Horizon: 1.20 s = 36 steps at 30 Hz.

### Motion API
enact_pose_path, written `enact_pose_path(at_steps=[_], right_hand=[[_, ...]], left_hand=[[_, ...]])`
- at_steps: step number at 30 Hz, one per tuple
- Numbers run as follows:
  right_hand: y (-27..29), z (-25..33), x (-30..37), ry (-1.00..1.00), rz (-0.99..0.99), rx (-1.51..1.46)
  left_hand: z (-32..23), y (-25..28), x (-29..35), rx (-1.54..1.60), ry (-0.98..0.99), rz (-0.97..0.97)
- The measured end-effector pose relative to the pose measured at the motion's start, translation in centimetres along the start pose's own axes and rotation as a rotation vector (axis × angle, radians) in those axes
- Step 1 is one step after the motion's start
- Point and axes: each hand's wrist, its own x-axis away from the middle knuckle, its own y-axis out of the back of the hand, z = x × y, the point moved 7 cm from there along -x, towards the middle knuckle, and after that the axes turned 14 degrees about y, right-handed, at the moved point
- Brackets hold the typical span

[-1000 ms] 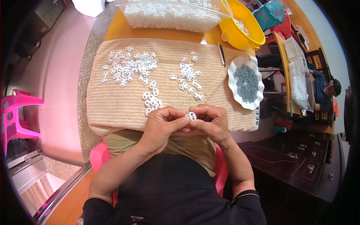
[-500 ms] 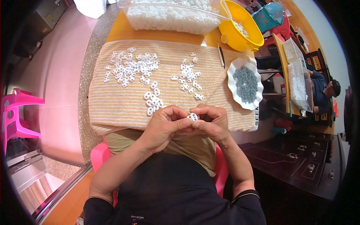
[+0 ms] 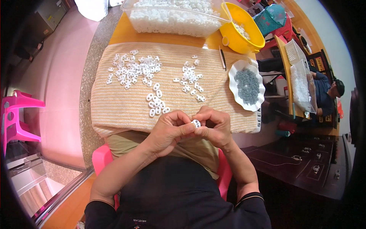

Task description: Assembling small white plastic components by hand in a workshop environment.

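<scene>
The person sits on a pink chair (image 3: 102,157), both forearms coming up from the lower edge. The left hand (image 3: 169,131) and the right hand (image 3: 213,128) meet just over the near edge of the counter, fingertips pressed together. Between them sits a small white two-hole plastic piece (image 3: 196,123), pinched by the fingers (image 3: 187,129) of the left hand from one side and by those of the right hand from the other; both hands are closed on it.

Beyond the hands a beige striped towel (image 3: 122,110) covers the counter (image 3: 126,34). Just ahead of the left hand lies a small cluster of white pieces (image 3: 157,103) on the towel. Farther out, a second scatter of white pieces (image 3: 191,80) lies toward the right, and a wider spread of white pieces (image 3: 131,68) lies toward the left. At the towel's right edge stands a white scalloped dish (image 3: 237,93) holding a heap of small grey metal parts (image 3: 248,86). A dark slim tool (image 3: 222,58) lies just past the dish.

At the far side of the counter stands a clear plastic bin (image 3: 129,5) filled with white pieces, and beside it to the right a yellow bowl (image 3: 248,44). A pink plastic stool (image 3: 17,116) stands on the floor well off to the left. Another person (image 3: 328,93) sits at a separate table on the right.
</scene>
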Motion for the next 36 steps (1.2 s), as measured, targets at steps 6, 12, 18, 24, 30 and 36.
enact_pose_path(at_steps=[6,12,18,24,30,36], right_hand=[[-0.4,-0.1,0.2,0.023,0.01,-0.035],[-0.2,-0.3,0.0,-0.011,-0.05,-0.083],[-0.6,0.1,-0.1,-0.078,-0.078,-0.109],[-0.8,0.8,-0.1,0.017,-0.042,-0.048],[-0.6,0.4,-0.2,-0.004,-0.067,-0.042],[6.4,2.0,-2.3,0.019,-0.416,0.255]], left_hand=[[0.0,0.0,-0.1,-0.027,-0.004,-0.01],[-0.7,-0.2,-0.1,-0.032,0.017,0.005],[-0.9,-0.1,0.0,-0.039,0.018,0.041],[-0.9,-1.0,0.5,-0.028,0.01,0.098],[-0.6,-0.6,0.1,-0.008,-0.011,0.052],[-0.3,0.1,-0.1,0.01,0.007,-0.049]])
